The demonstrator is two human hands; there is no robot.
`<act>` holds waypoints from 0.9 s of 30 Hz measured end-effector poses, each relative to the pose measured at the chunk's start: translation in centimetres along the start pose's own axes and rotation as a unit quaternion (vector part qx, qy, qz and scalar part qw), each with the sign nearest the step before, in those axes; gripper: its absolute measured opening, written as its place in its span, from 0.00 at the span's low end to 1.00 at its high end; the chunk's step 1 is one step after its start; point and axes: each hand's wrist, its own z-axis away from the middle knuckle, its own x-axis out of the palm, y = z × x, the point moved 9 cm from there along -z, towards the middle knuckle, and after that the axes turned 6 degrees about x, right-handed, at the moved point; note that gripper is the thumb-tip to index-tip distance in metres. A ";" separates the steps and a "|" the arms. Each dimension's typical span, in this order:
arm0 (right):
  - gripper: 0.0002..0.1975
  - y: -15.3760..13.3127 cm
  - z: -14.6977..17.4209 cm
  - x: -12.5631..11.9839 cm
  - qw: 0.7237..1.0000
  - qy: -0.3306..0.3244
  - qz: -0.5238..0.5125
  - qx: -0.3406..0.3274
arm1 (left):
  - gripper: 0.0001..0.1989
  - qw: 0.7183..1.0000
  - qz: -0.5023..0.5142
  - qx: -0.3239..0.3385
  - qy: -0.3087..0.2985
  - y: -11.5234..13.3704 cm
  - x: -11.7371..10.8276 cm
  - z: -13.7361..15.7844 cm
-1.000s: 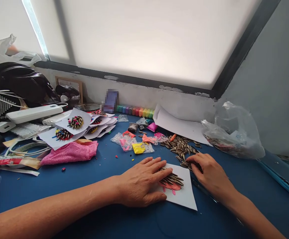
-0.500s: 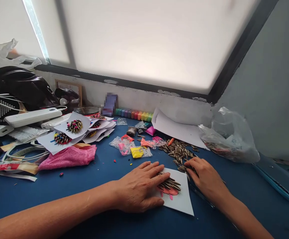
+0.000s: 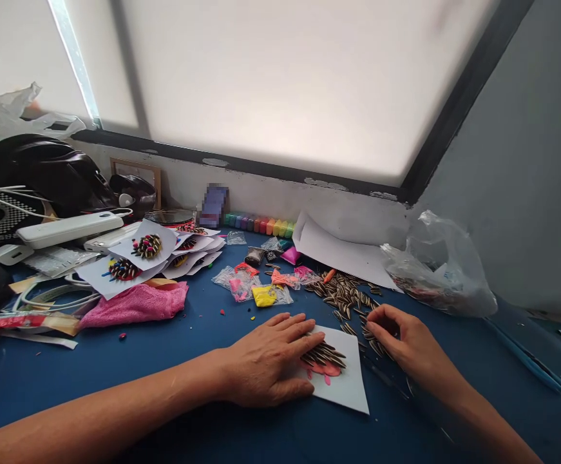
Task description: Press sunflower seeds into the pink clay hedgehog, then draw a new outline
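Striped seeds (image 3: 342,291) lie heaped beyond the white card (image 3: 351,390). Apparent step: seed picking. Left hand (image 3: 266,362) spread flat on it; right hand (image 3: 408,341), fingers pinched, any held seed indiscernible. Next move likely needs light grip.

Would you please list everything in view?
card: one, white, front centre
clay: one patch, coral, on card
seeds: many, dark striped, on clay, piled beyond
packets: several, mixed colours, centre
sheet: one, white, behind seeds
decorated cards: several, white, left
cloth: one, pink, left
devices: several, white, left
plastic bags: two, translucent, both sides
blocks: row, rainbow, back
frame: one, brown, back left
table: one, blue, beneath
left hand: one, on card
right hand: one, by seeds
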 end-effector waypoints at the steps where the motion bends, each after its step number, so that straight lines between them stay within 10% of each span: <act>1: 0.13 0.3 0.0 0.0 1.000 -0.010 -0.022 0.012 | 0.34 1.000 0.004 -0.002 -0.001 0.0 0.0 0.0; 8: 0.16 0.5 1.2 0.3 0.989 -0.063 -0.119 0.069 | 0.37 1.000 0.004 -0.009 -0.016 0.0 -0.1 -0.2; 27: 0.10 -5.4 4.9 2.5 0.988 -0.014 0.041 -0.147 | 0.30 0.999 0.003 0.030 -0.028 0.5 0.3 -0.3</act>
